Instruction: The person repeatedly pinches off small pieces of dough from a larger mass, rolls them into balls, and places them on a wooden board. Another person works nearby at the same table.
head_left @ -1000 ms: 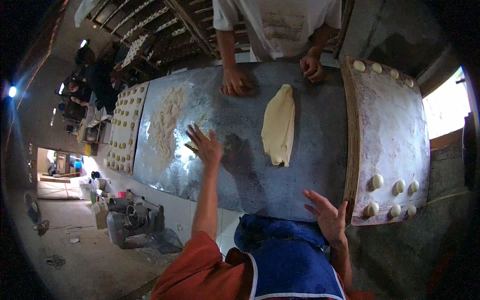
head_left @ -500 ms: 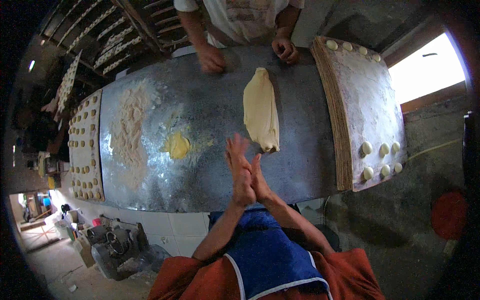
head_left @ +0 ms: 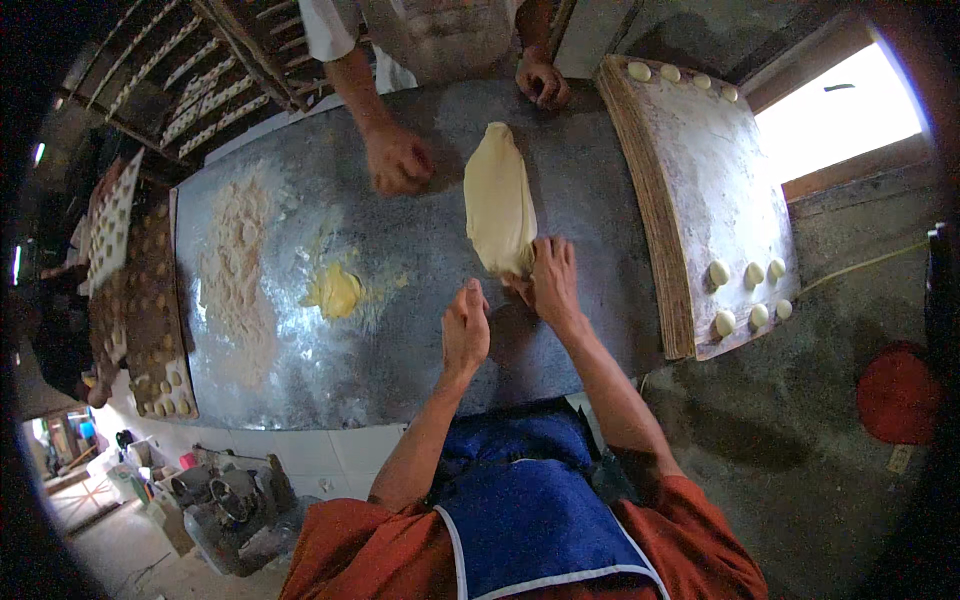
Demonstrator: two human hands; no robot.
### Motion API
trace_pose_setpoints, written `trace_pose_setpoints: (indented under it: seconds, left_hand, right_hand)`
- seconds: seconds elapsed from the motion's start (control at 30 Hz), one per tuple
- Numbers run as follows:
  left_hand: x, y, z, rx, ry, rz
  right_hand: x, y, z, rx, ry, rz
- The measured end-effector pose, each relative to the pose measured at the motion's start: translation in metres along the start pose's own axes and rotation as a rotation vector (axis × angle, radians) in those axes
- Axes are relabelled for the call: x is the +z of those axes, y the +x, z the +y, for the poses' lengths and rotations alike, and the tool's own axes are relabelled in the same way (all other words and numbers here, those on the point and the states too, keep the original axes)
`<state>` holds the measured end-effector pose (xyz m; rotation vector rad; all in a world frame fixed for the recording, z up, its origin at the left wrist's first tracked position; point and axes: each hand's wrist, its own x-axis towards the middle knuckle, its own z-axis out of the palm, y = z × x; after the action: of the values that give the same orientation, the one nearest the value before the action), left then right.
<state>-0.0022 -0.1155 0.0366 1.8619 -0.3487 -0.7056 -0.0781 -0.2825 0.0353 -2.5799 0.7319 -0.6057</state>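
A long, pale slab of dough (head_left: pixel 498 195) lies lengthwise on the dark table (head_left: pixel 400 365), its narrow end away from me. My right hand (head_left: pixel 553 278) is at the near end of the dough, its fingers closed on that edge. Just left of it, my left hand (head_left: pixel 466 330) is held above the table, apart from the dough. Its fingers are curled in with the thumb on top, and nothing shows in them. A yellow lump of soft fat or dough (head_left: pixel 336 291) sits further left.
Flour (head_left: pixel 238 265) is spread at the table's left. A stack of boards (head_left: pixel 690 200) with dough balls on top stands at the right. Across the table is another person, one hand (head_left: pixel 398 160) over the tabletop. At the far left a person handles trays (head_left: pixel 112 225) of small pieces.
My palms, pressed together before, have parted; my right hand has gone to the dough's near end. The other person's hand has reached further over the table. A tray at far left has shifted.
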Motion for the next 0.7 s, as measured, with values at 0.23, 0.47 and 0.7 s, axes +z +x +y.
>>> trace_pose_setpoints:
  seconds: [0.23,0.47,0.7]
  left_hand:
    - [0.02,0.001,0.002,-0.416,-0.533,-0.366]
    - [0.015,-0.062,0.009,-0.322,-0.714,-0.446]
    - [0.033,-0.024,0.006,-0.508,-0.626,-0.339]
  right_hand:
    - [-0.061,-0.068,-0.069,0.175,0.761,-0.212]
    - [-0.067,-0.026,-0.032,0.94,1.339,-1.1]
    - [-0.055,-0.061,-0.019,0.775,1.162,-0.874]
